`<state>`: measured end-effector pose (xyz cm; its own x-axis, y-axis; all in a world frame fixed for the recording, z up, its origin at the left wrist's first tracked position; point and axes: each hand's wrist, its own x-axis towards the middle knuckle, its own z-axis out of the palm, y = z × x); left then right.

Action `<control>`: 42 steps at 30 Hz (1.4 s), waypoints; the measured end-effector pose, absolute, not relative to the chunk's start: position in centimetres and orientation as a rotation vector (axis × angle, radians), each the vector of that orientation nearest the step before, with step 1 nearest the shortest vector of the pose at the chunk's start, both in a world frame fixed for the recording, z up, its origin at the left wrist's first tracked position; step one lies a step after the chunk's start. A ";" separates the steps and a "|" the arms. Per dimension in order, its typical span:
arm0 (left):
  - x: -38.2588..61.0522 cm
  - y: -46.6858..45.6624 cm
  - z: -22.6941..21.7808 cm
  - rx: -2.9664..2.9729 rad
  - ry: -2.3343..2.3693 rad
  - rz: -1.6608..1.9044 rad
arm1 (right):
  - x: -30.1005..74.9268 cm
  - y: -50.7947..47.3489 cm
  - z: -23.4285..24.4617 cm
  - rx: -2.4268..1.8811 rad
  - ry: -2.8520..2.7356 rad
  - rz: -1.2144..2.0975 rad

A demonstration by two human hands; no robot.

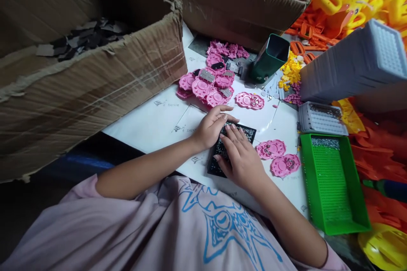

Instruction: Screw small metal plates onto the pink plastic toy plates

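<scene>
A flat black tray is seen lying on the white worktop, near the middle of the scene and just in front of the person. It is square-edged and thin, and its surface is speckled with many small shiny bits; what these bits are cannot be made out. Most of the tray is covered by the two hands, so only its far right corner and near left edge are shown.

The left hand is laid over the tray's far left edge with the fingers loosely curved. Whether the edge is gripped or only touched cannot be told. The right hand is spread flat on the tray, fingers extended and pressed on the speckled surface, with nothing held.

Just right of the tray two pink parts are set on the worktop, and beyond them a green tray, whose near corner is cut off by the forearm. A heap of pink parts, some topped with grey plates, is found farther off. A cardboard box at the left is cut off by the picture's edge, and its dark contents are hard to identify.
</scene>
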<state>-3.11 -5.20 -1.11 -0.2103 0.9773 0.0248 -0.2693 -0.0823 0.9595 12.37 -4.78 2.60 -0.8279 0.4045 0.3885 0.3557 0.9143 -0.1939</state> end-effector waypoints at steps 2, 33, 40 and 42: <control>-3.1 -5.3 -1.1 0.940 1.141 1.531 | 12.5 -5.2 2.6 -0.493 -2.646 0.203; -4.6 -10.5 -0.7 0.776 1.770 1.815 | 12.5 -11.8 1.7 -1.220 -2.267 0.751; -5.1 -13.4 -0.8 0.711 1.806 1.873 | 9.4 -10.1 -0.3 -1.253 -2.321 0.680; -4.9 -14.1 -0.8 0.689 1.794 1.871 | 8.7 -9.2 -0.6 -1.258 -2.319 0.621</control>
<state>-4.95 -14.13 -0.83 -0.7711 0.6352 0.0430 0.0163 -0.0479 0.9987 8.68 -9.18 -0.61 -0.4974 0.8537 0.1543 0.6623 0.4885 -0.5680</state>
